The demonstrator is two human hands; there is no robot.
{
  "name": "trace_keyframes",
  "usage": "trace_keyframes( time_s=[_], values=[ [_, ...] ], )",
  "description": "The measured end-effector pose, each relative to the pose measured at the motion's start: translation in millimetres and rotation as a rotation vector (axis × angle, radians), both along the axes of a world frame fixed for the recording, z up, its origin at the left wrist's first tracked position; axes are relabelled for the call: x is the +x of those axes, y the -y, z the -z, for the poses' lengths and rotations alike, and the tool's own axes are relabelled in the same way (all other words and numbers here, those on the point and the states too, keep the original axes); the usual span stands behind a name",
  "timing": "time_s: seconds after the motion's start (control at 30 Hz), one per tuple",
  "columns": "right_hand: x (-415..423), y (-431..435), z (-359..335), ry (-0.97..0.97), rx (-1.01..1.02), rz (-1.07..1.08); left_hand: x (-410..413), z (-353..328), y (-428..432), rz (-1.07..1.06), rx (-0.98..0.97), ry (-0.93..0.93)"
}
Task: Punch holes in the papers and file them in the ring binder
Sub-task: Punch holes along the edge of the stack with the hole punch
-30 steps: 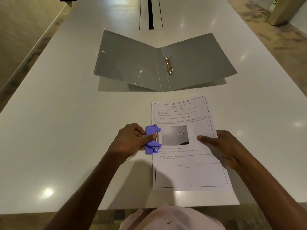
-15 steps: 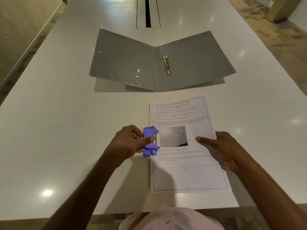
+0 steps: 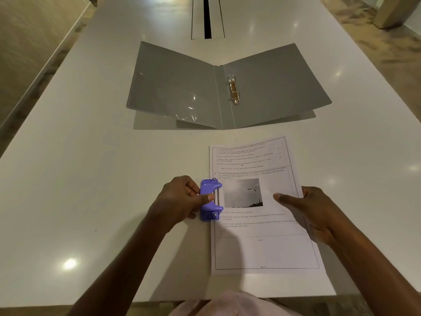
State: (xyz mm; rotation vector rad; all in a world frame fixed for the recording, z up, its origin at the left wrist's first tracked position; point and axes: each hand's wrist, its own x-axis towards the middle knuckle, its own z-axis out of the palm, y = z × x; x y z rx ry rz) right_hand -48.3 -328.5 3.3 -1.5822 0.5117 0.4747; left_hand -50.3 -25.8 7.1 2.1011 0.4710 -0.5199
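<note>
A printed paper [image 3: 262, 247] with text and a grey photo lies on the white table [image 3: 91, 190] in front of me. A small purple hole punch [image 3: 210, 200] sits over the middle of the paper's left edge. My left hand [image 3: 180, 201] grips the punch, thumb on top of it. My right hand [image 3: 312, 210] holds the paper's right edge, thumb on the sheet and fingers under it. Beyond the paper, a grey ring binder [image 3: 273, 87] lies open, its metal rings [image 3: 233, 90] at the spine.
A cable slot [image 3: 206, 17] runs down the table's middle at the far end. The table's near edge is just below the paper. Floor shows to the left and far right, with a box-like object [image 3: 396, 10] at top right.
Hands, punch and paper keep the same hold and position. Only the head camera has shifted slightly.
</note>
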Motion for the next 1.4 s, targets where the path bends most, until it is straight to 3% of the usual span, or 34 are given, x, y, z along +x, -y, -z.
trace_keyframes(
  time_s=[0.33, 0.63, 0.93, 1.4],
  values=[
    [1.8, 3.4, 6.4, 0.016, 0.023, -0.019, 11.6, -1.3, -2.1, 0.109, 0.181, -0.041],
    [1.2, 4.8, 9.8, 0.026, 0.108, -0.024, 5.9, -5.4, -2.5, 0.144, 0.188, 0.016],
    [-1.7, 5.3, 6.3, 0.043, 0.132, -0.035, 9.4, -28.3, -13.1, 0.108, -0.098, -0.159],
    [-3.3, 28.8, 1.1, 0.032, 0.18, -0.047, -2.1, -14.1, -5.6, -0.056, -0.093, 0.034]
  ],
)
